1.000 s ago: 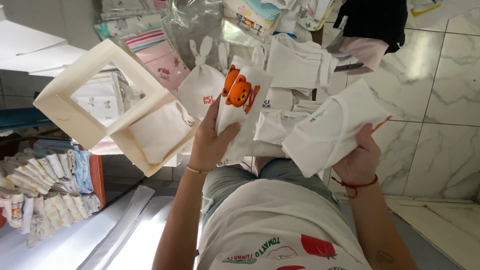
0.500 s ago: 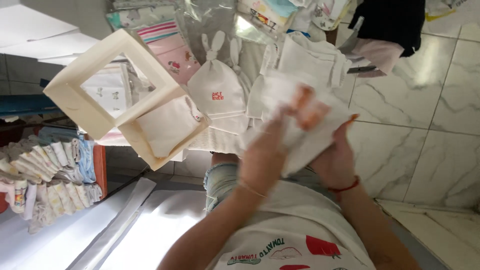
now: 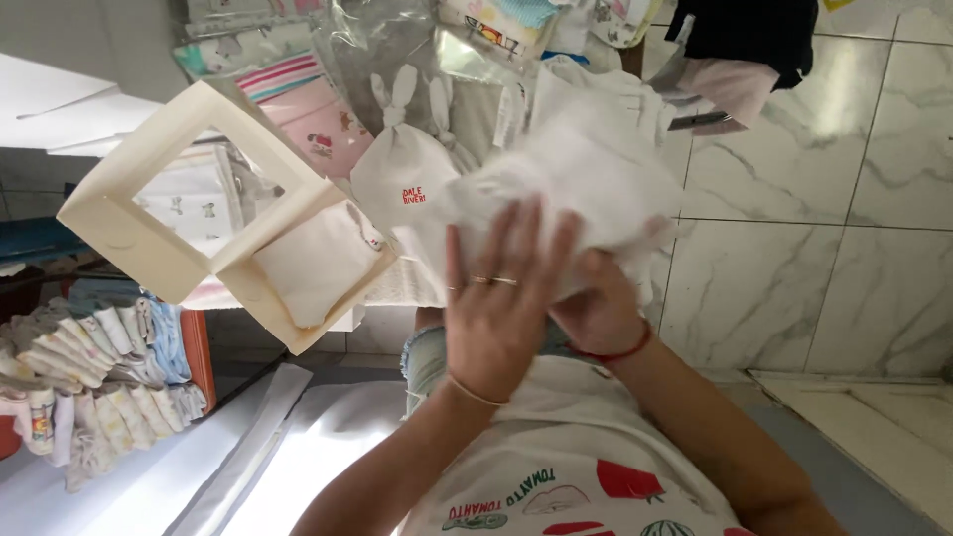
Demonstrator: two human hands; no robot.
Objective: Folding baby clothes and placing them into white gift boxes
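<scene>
A white folded baby garment [image 3: 586, 174] is held up in front of me between both hands. My left hand [image 3: 501, 303], with rings and a thin bracelet, lies flat with spread fingers against its near side. Under the cloth's lower edge my right hand [image 3: 599, 316], with a red cord at the wrist, grips it. The cloth is blurred. A white bunny-eared baby hat [image 3: 402, 179] lies just left of the garment, touching it.
A cream open box frame [image 3: 129, 233] stands at the left with white cloth inside. Rows of rolled baby cloths [image 3: 89, 377] fill an orange bin at far left. Packaged baby clothes [image 3: 298, 89] lie beyond. A marble-tiled surface [image 3: 824, 248] is at the right.
My left hand, which held up a white piece with an orange bear print, has swung right and now presses flat on the white garment in my right hand. The bear print is out of sight.
</scene>
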